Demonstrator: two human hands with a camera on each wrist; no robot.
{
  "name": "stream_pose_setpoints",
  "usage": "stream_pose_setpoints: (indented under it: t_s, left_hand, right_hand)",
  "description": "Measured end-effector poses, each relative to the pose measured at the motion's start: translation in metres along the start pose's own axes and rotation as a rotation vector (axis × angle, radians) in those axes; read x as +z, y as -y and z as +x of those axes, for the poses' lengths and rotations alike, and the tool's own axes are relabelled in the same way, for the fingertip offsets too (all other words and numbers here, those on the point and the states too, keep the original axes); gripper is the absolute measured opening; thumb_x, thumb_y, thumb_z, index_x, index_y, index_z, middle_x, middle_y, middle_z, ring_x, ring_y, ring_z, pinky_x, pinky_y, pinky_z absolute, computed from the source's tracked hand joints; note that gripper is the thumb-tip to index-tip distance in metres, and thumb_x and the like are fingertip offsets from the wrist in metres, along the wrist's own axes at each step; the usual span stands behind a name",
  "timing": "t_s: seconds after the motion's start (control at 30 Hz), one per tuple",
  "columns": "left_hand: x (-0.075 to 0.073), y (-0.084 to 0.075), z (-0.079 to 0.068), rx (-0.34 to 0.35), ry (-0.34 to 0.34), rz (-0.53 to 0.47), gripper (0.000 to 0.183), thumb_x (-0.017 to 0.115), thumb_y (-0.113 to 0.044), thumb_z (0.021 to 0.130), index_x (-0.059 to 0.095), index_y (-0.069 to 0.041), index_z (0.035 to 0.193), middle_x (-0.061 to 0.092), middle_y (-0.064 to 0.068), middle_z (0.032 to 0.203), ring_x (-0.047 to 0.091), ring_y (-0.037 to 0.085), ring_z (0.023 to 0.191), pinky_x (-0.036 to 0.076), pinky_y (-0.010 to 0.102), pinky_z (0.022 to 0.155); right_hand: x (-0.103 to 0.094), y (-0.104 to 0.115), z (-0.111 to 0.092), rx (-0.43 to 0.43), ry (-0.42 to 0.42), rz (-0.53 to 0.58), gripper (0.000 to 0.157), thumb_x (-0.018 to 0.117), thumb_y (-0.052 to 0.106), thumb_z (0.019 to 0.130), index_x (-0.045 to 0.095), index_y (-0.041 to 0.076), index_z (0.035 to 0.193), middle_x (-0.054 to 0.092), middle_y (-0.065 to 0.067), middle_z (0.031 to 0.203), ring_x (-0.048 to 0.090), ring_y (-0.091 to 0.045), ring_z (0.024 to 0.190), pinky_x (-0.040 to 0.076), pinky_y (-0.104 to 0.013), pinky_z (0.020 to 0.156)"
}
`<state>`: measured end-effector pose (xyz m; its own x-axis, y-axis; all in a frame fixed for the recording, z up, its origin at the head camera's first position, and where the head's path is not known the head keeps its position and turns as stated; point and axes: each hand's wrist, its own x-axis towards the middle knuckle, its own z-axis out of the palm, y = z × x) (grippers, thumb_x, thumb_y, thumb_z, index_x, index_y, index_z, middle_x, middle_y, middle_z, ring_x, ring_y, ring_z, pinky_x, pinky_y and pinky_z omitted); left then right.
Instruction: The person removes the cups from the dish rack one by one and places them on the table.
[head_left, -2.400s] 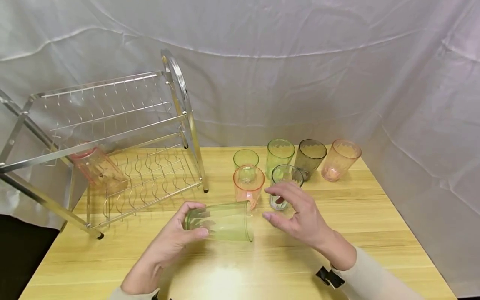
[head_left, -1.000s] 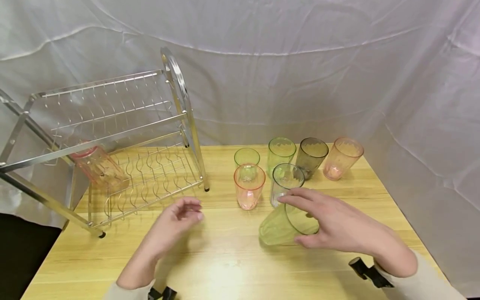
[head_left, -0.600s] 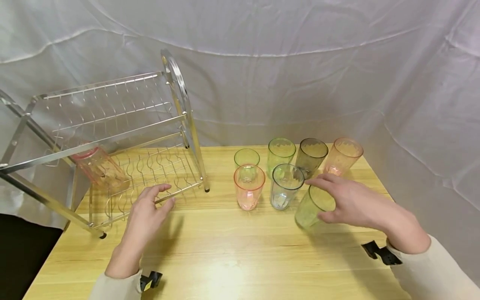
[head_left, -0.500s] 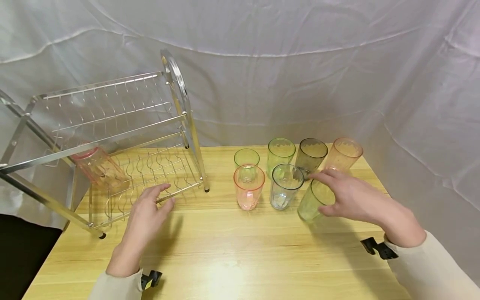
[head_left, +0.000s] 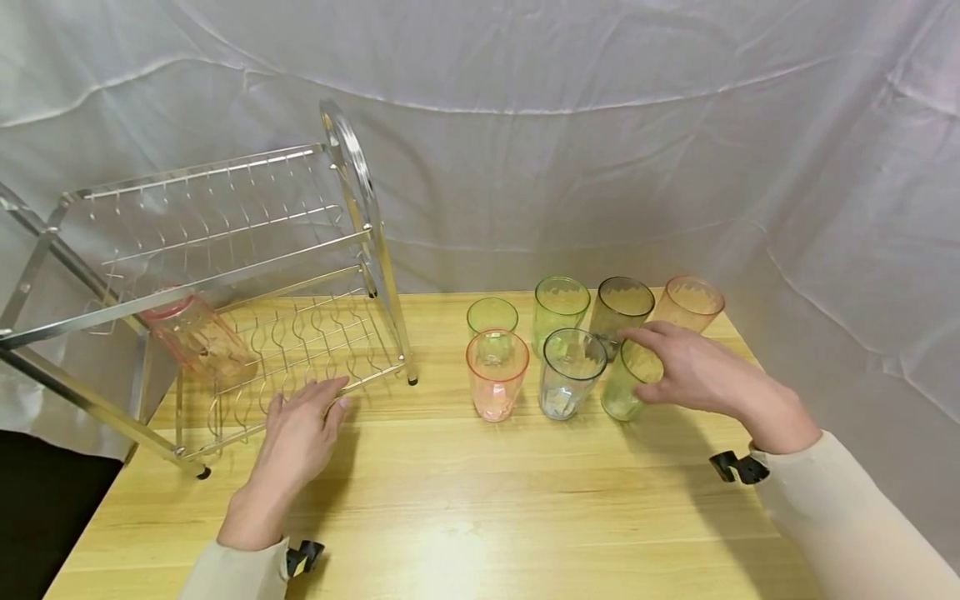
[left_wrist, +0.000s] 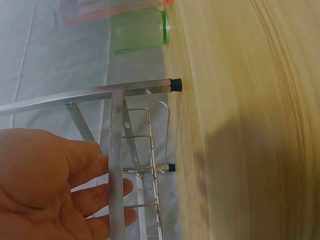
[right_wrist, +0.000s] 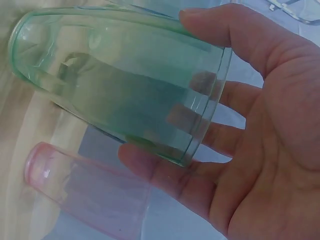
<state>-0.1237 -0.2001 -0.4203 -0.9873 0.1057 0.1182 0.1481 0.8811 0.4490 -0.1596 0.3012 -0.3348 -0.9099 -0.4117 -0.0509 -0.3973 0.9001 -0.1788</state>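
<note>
My right hand [head_left: 697, 375] holds a light green drinking glass [head_left: 622, 398] near its rim, thumb on one side and fingers on the other. The glass is upright, its base close to the table, just right of a clear dark-rimmed glass [head_left: 562, 392]. In the right wrist view, the fingertips show through the green wall [right_wrist: 120, 90]. My left hand [head_left: 296, 433], fingers loosely extended, is at the lower front rail of a chrome dish rack [head_left: 388, 296]. In the left wrist view, some fingers pass behind a metal bar [left_wrist: 116, 150].
A pink glass [head_left: 198, 337] leans on the rack's lower tier. Left of the clear glass stands a red-rimmed one [head_left: 497, 392]. Behind are two green glasses [head_left: 492, 318], a smoky grey one [head_left: 618, 317] and a peach one [head_left: 684, 308]. Pale cloth [head_left: 570, 192] hangs behind the table.
The green glass passed from my left hand to my right, turned upright and travelled right and back to beside the clear glass. My left hand moved left to the rack.
</note>
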Motion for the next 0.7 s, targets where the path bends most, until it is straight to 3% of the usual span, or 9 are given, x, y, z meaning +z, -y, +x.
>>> stream_pose_setpoints:
  t_s: [0.4,0.7]
  left_hand:
    - [0.0026,0.0024,-0.0014,0.007,0.001,0.013,0.041,0.049,-0.016,0.112,0.056,-0.007,0.151,0.061,0.023,0.148,0.046,0.053,0.144,0.011,0.081,0.118]
    - [0.0022,0.0032,-0.0008,0.019,0.001,0.004,0.041,0.052,-0.015,0.111,0.056,-0.009,0.151,0.061,0.022,0.148,0.046,0.052,0.144,0.011,0.081,0.118]
  right_hand:
    - [0.0021,-0.0062,0.0055,0.045,0.013,0.022,0.087,0.083,0.039,0.087,0.044,0.015,0.161,0.051,-0.031,0.152,0.056,-0.054,0.132,0.049,-0.069,0.103]
    - [-0.0023,-0.0069,0.0059,0.079,0.044,0.046,0.088,0.080,0.036,0.088,0.039,0.016,0.163,0.046,-0.031,0.155,0.055,-0.054,0.134,0.049,-0.070,0.102]
